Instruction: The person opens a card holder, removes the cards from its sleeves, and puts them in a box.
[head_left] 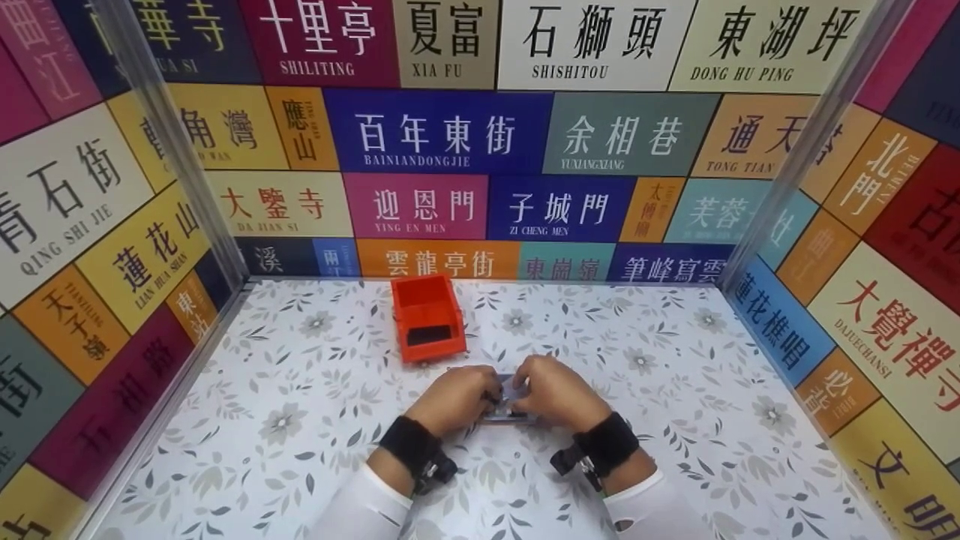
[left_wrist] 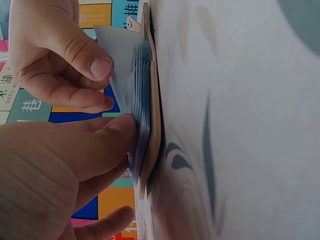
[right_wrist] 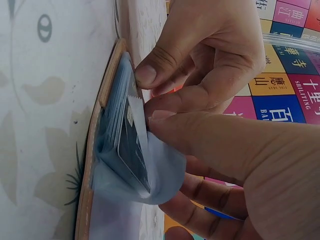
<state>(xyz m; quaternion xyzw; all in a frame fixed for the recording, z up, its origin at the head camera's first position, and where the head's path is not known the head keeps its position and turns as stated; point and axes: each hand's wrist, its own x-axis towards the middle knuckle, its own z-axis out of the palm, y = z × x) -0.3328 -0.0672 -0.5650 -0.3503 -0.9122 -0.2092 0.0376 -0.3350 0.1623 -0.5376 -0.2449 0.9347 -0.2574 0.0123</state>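
Note:
A card holder [right_wrist: 111, 125] with a brown cover and a stack of clear plastic sleeves lies open on the table, between both hands in the head view. My left hand [head_left: 457, 397] pinches the edge of the sleeve stack, thumb on top. My right hand [head_left: 562, 394] holds a clear sleeve [right_wrist: 167, 167] that stands raised from the stack, its thumb at the sleeve's opening and fingers behind. Inside that sleeve sit a dark card [right_wrist: 131, 150] with a gold chip and a white slip [right_wrist: 142, 131]. In the left wrist view the layered sleeves [left_wrist: 141, 95] show edge-on.
An orange-red bin [head_left: 435, 348] with a dark front slot stands beyond the left hand. The table [head_left: 285, 472] has a floral cover. Colourful panels [head_left: 442, 135] with printed signs wall in the back and both sides.

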